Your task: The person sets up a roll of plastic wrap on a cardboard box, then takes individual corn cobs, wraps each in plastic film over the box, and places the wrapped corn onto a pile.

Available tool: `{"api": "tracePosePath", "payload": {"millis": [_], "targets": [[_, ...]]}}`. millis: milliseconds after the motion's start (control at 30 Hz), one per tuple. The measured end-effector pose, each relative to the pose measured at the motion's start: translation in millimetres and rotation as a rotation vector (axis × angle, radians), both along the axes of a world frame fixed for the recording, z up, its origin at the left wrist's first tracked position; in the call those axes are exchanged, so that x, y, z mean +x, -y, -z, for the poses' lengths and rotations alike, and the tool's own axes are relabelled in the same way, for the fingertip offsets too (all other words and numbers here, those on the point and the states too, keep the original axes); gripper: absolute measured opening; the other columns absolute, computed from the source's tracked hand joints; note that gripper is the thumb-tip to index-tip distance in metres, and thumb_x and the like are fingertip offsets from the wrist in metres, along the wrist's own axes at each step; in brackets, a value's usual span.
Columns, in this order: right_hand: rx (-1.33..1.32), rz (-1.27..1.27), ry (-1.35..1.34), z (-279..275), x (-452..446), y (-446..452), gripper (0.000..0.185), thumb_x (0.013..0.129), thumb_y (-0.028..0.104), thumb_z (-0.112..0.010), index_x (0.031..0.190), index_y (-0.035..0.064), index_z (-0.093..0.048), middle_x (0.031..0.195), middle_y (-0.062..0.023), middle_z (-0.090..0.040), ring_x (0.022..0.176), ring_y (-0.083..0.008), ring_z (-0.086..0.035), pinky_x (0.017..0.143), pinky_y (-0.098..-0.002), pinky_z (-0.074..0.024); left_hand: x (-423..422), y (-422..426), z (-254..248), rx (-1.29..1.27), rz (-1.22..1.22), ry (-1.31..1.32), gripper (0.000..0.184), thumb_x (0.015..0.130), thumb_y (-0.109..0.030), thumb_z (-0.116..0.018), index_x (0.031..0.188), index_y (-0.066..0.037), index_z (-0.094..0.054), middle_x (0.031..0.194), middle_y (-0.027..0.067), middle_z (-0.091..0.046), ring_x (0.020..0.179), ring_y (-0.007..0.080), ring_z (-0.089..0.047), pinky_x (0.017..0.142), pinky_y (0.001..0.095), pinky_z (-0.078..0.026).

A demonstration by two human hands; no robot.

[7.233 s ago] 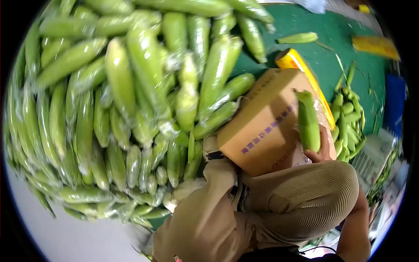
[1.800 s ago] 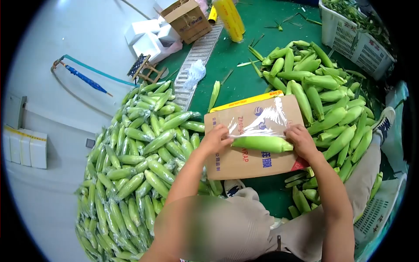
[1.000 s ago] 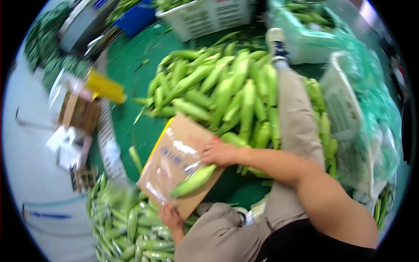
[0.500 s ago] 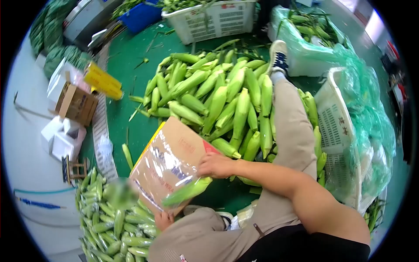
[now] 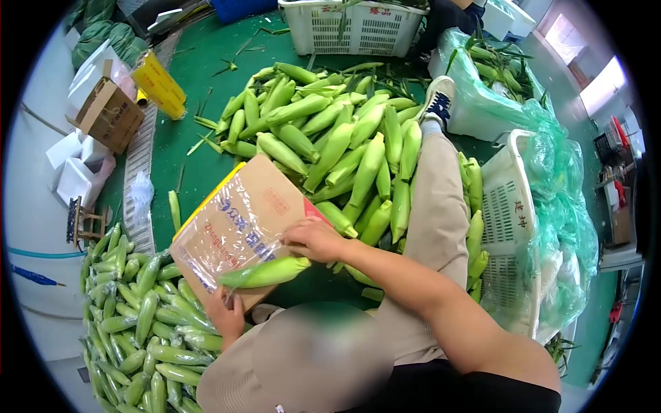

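Note:
An ear of corn in its green husk [image 5: 265, 272] lies on clear plastic film [image 5: 231, 230], which is spread over a printed cardboard box [image 5: 265, 182]. My left hand [image 5: 227, 315] is at the box's near edge, its fingers closed on the film beside the corn's left end. My right hand [image 5: 315, 238] bends over the box's right side, just above the corn's other end. Its fingers are curled onto the film, the tips partly hidden.
A heap of husked-on corn [image 5: 330, 138] lies ahead on the green floor. Film-wrapped ears [image 5: 144, 344] pile up at lower left. White crates [image 5: 354, 31] stand at the back and a crate with green plastic [image 5: 509, 227] at right. A yellow roll [image 5: 160, 82] stands by an open carton [image 5: 107, 113].
The view has shifted, so the box and heap sit further left. My right hand has loosened from a fist into a lower, curled grasp. The corn lies flatter on the film.

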State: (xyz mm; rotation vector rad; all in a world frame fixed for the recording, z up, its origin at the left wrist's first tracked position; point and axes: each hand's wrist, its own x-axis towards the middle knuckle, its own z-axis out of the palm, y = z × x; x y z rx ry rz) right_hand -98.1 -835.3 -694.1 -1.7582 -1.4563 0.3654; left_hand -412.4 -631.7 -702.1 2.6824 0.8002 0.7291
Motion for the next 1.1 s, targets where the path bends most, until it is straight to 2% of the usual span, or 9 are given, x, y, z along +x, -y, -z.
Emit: {"api": "tracePosePath", "payload": {"millis": [133, 233, 267, 400, 567, 800, 967, 1000, 1100], "targets": [[0.003, 0.193, -0.235, -18, -19, 5, 0.045, 0.091, 0.017, -0.068, 0.134, 0.0076, -0.062, 0.120, -0.0156, -0.070, 0.117, -0.0351, -0.064, 0.104, -0.0471, -0.0473, 4, -4, 5, -0.391, -0.134, 0.123, 0.060, 0.085, -0.007, -0.074, 0.143, -0.006, -0.060, 0.105, 0.0154, -0.060, 0.089, 0.0309, -0.059, 0.079, 0.0408, -0.049], [-0.008, 0.321, -0.128, 17, -25, 3, 0.051, 0.089, 0.014, -0.069, 0.136, 0.0023, -0.057, 0.119, -0.0243, -0.066, 0.111, -0.0426, -0.064, 0.098, -0.0488, -0.0519, 5, -6, 8, -0.157, -0.036, -0.035, 0.064, 0.079, -0.019, -0.079, 0.141, -0.016, -0.064, 0.105, 0.0175, -0.061, 0.095, 0.0409, -0.059, 0.085, 0.0498, -0.047], [0.045, 0.352, -0.420, 11, -36, 4, 0.052, 0.089, 0.020, -0.073, 0.134, 0.0009, -0.056, 0.119, -0.0240, -0.064, 0.109, -0.0431, -0.063, 0.096, -0.0491, -0.0520, 7, -3, 6, -0.141, -0.045, -0.026, 0.062, 0.080, -0.022, -0.081, 0.140, -0.016, -0.065, 0.107, 0.0169, -0.061, 0.099, 0.0396, -0.058, 0.087, 0.0497, -0.046], [-0.046, 0.133, 0.214, -42, -74, 28, 0.104, 0.064, 0.062, -0.087, 0.143, 0.0048, -0.049, 0.129, -0.0181, -0.057, 0.118, -0.0368, -0.056, 0.099, -0.0501, -0.0437, 12, 1, -3, -0.190, -0.121, -0.016, 0.060, 0.080, -0.027, -0.084, 0.138, -0.026, -0.067, 0.099, 0.0097, -0.059, 0.093, 0.0328, -0.061, 0.084, 0.0466, -0.047], [-0.467, 0.056, 0.301, -51, -78, 4, 0.074, 0.072, 0.040, -0.088, 0.131, 0.0080, -0.056, 0.117, -0.0146, -0.063, 0.106, -0.0354, -0.065, 0.085, -0.0442, -0.0522, 12, 0, -9, -0.218, -0.143, 0.032, 0.055, 0.081, -0.014, -0.075, 0.135, -0.026, -0.069, 0.093, 0.0087, -0.058, 0.092, 0.0325, -0.059, 0.084, 0.0458, -0.047], [-0.830, -0.439, -0.654, -95, -25, 89, 0.060, 0.079, 0.019, -0.079, 0.133, 0.0046, -0.060, 0.113, -0.0210, -0.071, 0.104, -0.0355, -0.069, 0.094, -0.0420, -0.0540, 11, -2, -9, -0.088, -0.038, 0.018, 0.040, 0.075, -0.007, -0.068, 0.109, -0.024, -0.082, 0.090, 0.0042, -0.058, 0.091, 0.0289, -0.058, 0.082, 0.0430, -0.046], [-0.312, -0.370, -0.122, -106, -21, -17, 0.063, 0.077, 0.013, -0.080, 0.136, 0.0058, -0.058, 0.126, -0.0195, -0.067, 0.115, -0.0391, -0.065, 0.099, -0.0441, -0.0522, 2, 11, 5, -0.348, -0.002, 0.273, 0.023, 0.078, -0.014, -0.074, 0.099, -0.019, -0.081, 0.091, 0.0053, -0.065, 0.089, 0.0289, -0.063, 0.080, 0.0442, -0.048], [-0.279, -0.313, 0.010, -111, -18, -52, 0.061, 0.077, 0.012, -0.080, 0.134, 0.0060, -0.058, 0.121, -0.0185, -0.068, 0.113, -0.0395, -0.065, 0.098, -0.0461, -0.0525, 1, 2, -10, 0.105, 0.060, 0.000, 0.024, 0.076, -0.017, -0.077, 0.100, -0.019, -0.081, 0.093, 0.0045, -0.066, 0.092, 0.0279, -0.064, 0.083, 0.0437, -0.049], [-0.186, -0.351, 0.246, -60, -7, -126, 0.052, 0.079, 0.010, -0.078, 0.126, 0.0085, -0.058, 0.114, -0.0130, -0.066, 0.112, -0.0353, -0.063, 0.097, -0.0481, -0.0503, -8, 6, -16, 0.024, 0.086, -0.030, 0.030, 0.076, -0.019, -0.079, 0.105, -0.021, -0.081, 0.094, 0.0017, -0.065, 0.094, 0.0262, -0.063, 0.082, 0.0433, -0.048]]}}
